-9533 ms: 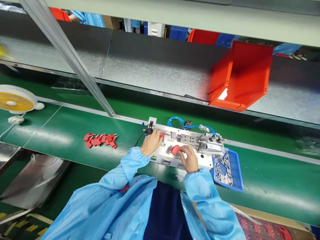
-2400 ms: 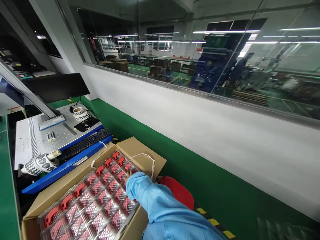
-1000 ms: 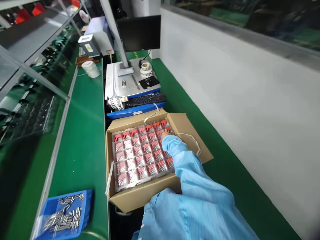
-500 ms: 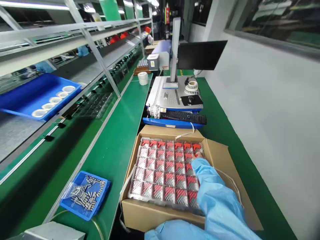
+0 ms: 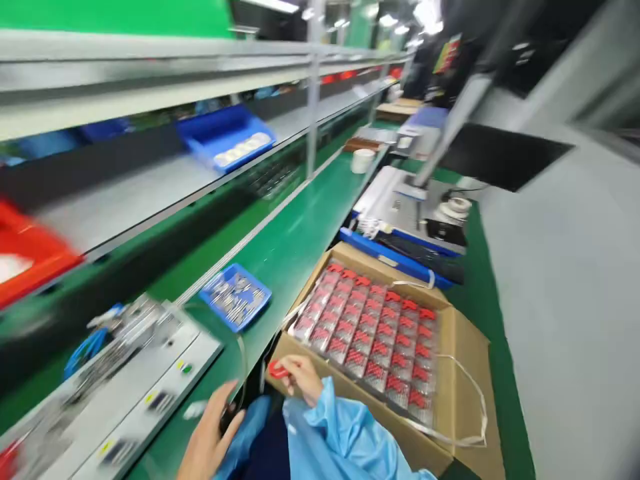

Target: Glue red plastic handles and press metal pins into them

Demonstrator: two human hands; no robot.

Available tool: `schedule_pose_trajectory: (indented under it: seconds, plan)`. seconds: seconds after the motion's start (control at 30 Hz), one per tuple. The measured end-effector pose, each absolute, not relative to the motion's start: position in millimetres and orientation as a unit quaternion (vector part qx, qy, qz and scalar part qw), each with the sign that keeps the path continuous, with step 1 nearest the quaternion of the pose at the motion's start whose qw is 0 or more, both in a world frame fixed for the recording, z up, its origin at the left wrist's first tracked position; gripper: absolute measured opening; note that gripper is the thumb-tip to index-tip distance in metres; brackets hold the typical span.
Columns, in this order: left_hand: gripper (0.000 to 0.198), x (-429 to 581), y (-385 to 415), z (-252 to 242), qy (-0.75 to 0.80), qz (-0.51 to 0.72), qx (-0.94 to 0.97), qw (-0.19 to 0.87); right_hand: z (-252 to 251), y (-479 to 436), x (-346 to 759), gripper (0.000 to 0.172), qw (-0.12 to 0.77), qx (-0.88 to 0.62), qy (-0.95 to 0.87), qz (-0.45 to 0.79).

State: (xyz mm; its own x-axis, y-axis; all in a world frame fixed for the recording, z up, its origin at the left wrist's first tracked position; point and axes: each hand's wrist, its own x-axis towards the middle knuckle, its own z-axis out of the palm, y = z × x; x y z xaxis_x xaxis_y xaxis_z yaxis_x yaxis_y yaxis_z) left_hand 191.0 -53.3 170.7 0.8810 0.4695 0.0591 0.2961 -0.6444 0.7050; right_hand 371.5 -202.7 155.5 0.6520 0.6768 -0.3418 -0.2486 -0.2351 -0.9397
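Note:
My right hand (image 5: 303, 377), in a light blue sleeve, pinches a small red plastic part (image 5: 277, 370) just beyond the near left edge of the cardboard box (image 5: 450, 460). Inside that box lies a clear blister tray (image 5: 367, 390) whose pockets hold red parts in rows. My left hand (image 5: 210, 433) is at the bottom of the view, thumb and fingers apart, near the bench edge and the grey machine. Something dark shows between its thumb and fingers, too blurred to make out.
On the green bench stands a blue bin (image 5: 235, 297) of small metal pins. A grey machine (image 5: 145, 387) with a green button fills the lower left. Shelves hold a red bin (image 5: 30, 250) and a blue bin (image 5: 225, 137). Beyond the box is a monitor (image 5: 505, 157).
The view has swung left, bringing the grey machine into sight. My right hand has left the tray's far right corner and come back with a red part. My left hand has appeared.

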Motion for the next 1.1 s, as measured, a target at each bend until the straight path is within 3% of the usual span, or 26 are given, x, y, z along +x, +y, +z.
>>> schedule_pose_trajectory:
  seconds: [0.1,0.17,0.43,0.53,0.7,0.93,1.1]
  plan:
    - [0.036,134.4,-46.8,182.0,0.246,0.102,0.866,0.424,153.3,-139.2,294.6,0.079,0.536,-0.604,-0.243,0.538]
    - [0.037,104.7,-29.4,185.2,0.272,0.099,0.834,0.470,148.0,-109.1,271.8,0.078,0.498,-0.586,-0.284,0.573]
    - [0.071,1.6,13.8,165.8,0.514,0.243,0.525,0.633,93.1,-36.4,286.3,0.044,0.451,-0.727,-0.345,0.387]
    - [0.071,-11.1,25.7,162.8,0.532,0.266,0.493,0.635,68.1,-10.7,261.5,0.044,0.403,-0.734,-0.384,0.389]
    - [0.076,-11.1,44.4,168.6,0.516,0.302,0.447,0.665,52.1,25.6,226.4,0.026,0.360,-0.729,-0.442,0.379]
    - [0.064,-30.2,58.4,192.6,0.480,0.327,0.414,0.701,110.7,10.9,232.7,0.044,0.326,-0.700,-0.497,0.396]
    - [0.058,-41.4,67.4,216.0,0.455,0.321,0.427,0.712,203.5,0.8,218.5,0.050,0.407,-0.693,-0.502,0.318]
